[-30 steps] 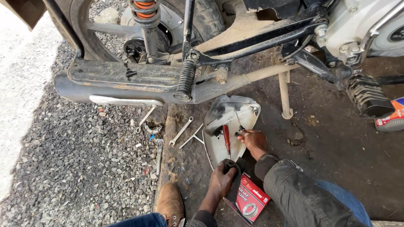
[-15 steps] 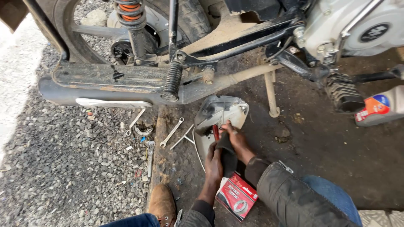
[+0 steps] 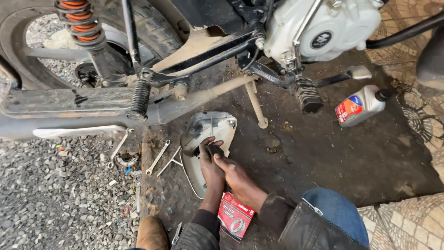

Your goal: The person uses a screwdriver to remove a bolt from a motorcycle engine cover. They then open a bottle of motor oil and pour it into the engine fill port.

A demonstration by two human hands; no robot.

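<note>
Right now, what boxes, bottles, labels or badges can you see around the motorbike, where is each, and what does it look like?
Small box: flat on the dirt beneath the person's forearms, red and white with a picture of curved grey parts.
Oil bottle: lying on its side at right, below the footrest; grey, black cap, red and blue label.
Badge: round and dark, on the white engine cover, top.

Outdoor roadside repair spot: motorcycle (image 3: pixel 194 60), wrenches (image 3: pixel 157 158) on oily ground (image 3: pixel 333 157).

A motorcycle (image 3: pixel 194 60) stands on its stand (image 3: pixel 255 104) over dark, oily ground. A grey oil bottle (image 3: pixel 362 105) lies to the right of the footpeg (image 3: pixel 307 95). Wrenches (image 3: pixel 157 157) lie by the gravel (image 3: pixel 55 194). A red box (image 3: pixel 235 221) lies near a brown shoe (image 3: pixel 150 234).
</note>
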